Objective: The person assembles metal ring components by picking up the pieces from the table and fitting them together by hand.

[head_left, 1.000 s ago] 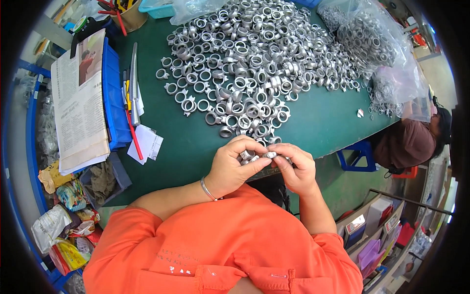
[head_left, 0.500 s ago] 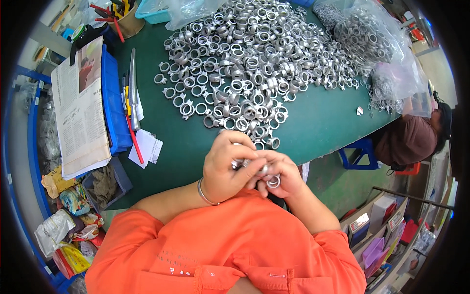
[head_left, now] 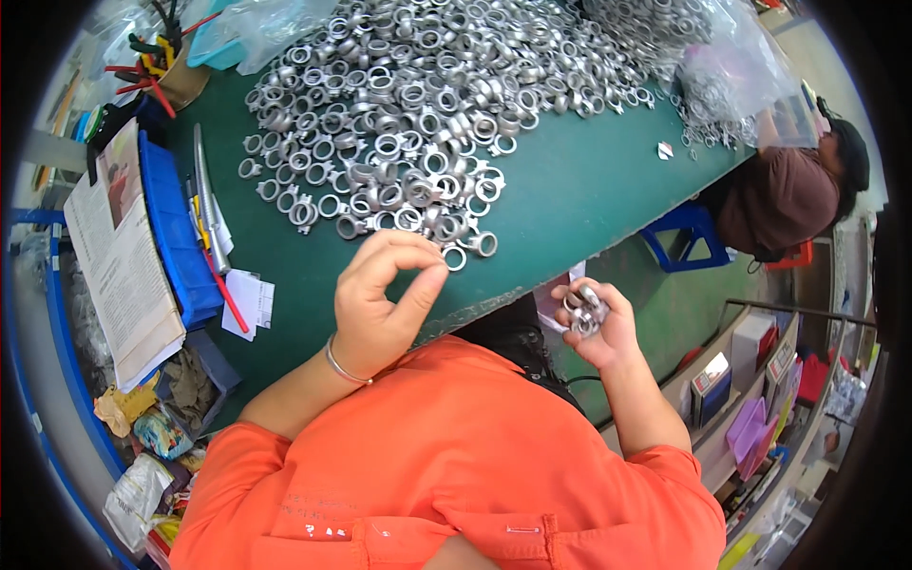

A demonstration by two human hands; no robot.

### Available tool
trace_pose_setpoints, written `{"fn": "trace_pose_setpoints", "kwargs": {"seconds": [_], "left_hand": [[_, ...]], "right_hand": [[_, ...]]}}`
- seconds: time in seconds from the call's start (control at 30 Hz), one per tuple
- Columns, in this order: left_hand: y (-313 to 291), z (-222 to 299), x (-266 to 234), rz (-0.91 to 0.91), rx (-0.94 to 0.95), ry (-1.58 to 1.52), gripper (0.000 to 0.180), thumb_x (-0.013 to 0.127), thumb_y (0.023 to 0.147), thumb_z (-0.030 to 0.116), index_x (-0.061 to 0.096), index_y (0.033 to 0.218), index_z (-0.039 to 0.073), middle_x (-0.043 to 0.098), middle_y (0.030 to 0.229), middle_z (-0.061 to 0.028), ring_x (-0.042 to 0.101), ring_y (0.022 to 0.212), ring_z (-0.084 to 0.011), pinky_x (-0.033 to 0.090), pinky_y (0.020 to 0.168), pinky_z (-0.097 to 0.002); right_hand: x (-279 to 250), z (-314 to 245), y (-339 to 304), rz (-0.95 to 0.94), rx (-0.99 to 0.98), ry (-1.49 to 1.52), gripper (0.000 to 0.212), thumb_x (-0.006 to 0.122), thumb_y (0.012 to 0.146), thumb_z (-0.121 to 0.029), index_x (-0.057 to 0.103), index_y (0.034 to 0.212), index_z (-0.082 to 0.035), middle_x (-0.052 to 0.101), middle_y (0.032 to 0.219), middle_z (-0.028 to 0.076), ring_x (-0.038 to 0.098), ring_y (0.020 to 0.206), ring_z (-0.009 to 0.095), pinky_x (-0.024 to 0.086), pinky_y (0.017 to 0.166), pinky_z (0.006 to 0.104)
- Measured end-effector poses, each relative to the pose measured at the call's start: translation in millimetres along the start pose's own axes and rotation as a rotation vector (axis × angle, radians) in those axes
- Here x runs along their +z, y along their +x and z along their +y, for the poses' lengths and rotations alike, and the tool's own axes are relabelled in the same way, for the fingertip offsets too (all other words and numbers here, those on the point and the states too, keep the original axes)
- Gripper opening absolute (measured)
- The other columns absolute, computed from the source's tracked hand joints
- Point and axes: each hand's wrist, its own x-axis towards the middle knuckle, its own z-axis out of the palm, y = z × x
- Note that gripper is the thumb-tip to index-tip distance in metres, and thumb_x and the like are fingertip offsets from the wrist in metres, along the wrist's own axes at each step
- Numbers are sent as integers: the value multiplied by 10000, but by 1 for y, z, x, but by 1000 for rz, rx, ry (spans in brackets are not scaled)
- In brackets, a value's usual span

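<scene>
Silver metal everywhere. Left hand [head_left: 380, 299] is at the near edge of the ring pile [head_left: 399, 104], thumb and index curled toward one loose ring [head_left: 454, 257]; can't tell if they're actually touching it, and the other fingers are mostly tucked from view. Right hand [head_left: 613, 332] is off the pile's near-right side, fingers curled around a small clutch of rings [head_left: 583, 312]. They overlap, so no honest count, sorry. The pile itself is way past counting and runs off the top of the view.

Containers, then. Left of the pile: one brown pot [head_left: 188, 84] of pliers, one turquoise tray [head_left: 211, 55] partly covered by clear plastic so I can't make out the contents, and one blue bin [head_left: 195, 275] half hidden by newspaper [head_left: 123, 275]. Lower left of the pile, one grey bin [head_left: 224, 366] with crumpled cloth in it [head_left: 190, 385]. Right of the pile, clear plastic bagging [head_left: 750, 66] with more small metal bits. Further right, one person in a brown top [head_left: 793, 195], plus one blue stool [head_left: 686, 237].
</scene>
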Motion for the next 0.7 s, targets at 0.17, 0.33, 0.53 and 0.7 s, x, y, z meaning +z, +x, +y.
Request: {"fn": "trace_pose_setpoints", "kwargs": {"seconds": [0.17, 0.33, 0.53, 0.7], "left_hand": [[8, 4, 12, 34, -4, -103, 63, 623, 746, -25, 582, 788, -2, 592, 815, -82, 565, 762, -167, 449, 690, -250], [2, 2, 6, 13, -109, -204, 35, 576, 795, -19, 564, 828, -13, 559, 862, -81, 545, 789, -142, 440, 712, -239], [-11, 2, 1, 58, -651, -551, 58, 541, 848, 63, 548, 834, 7, 572, 789, -69, 536, 630, -96, 421, 506, -196], [-15, 7, 14, -135, -825, -643, 84, 555, 849, 93, 553, 831, 10, 585, 765, -54, 540, 616, -86, 423, 501, -194]], "right_hand": [[-80, 6, 54, 350, 30, 24, 346, 461, 866, -353, 518, 1055, -68, 550, 1071, 128, 550, 922, 310, 448, 773, 483], [-85, -13, 67, 549, -292, -320, 421, 475, 875, -345, 435, 1120, -4, 531, 988, 147, 540, 847, 229, 466, 696, 366], [25, -12, 23, 217, -1167, -1053, 89, 596, 779, -11, 539, 844, -33, 540, 821, 27, 495, 706, 86, 410, 603, 214], [96, 13, 43, -74, -1253, -1720, 317, 715, 656, -75, 583, 938, -15, 544, 921, 106, 527, 820, 262, 438, 706, 329]]}}
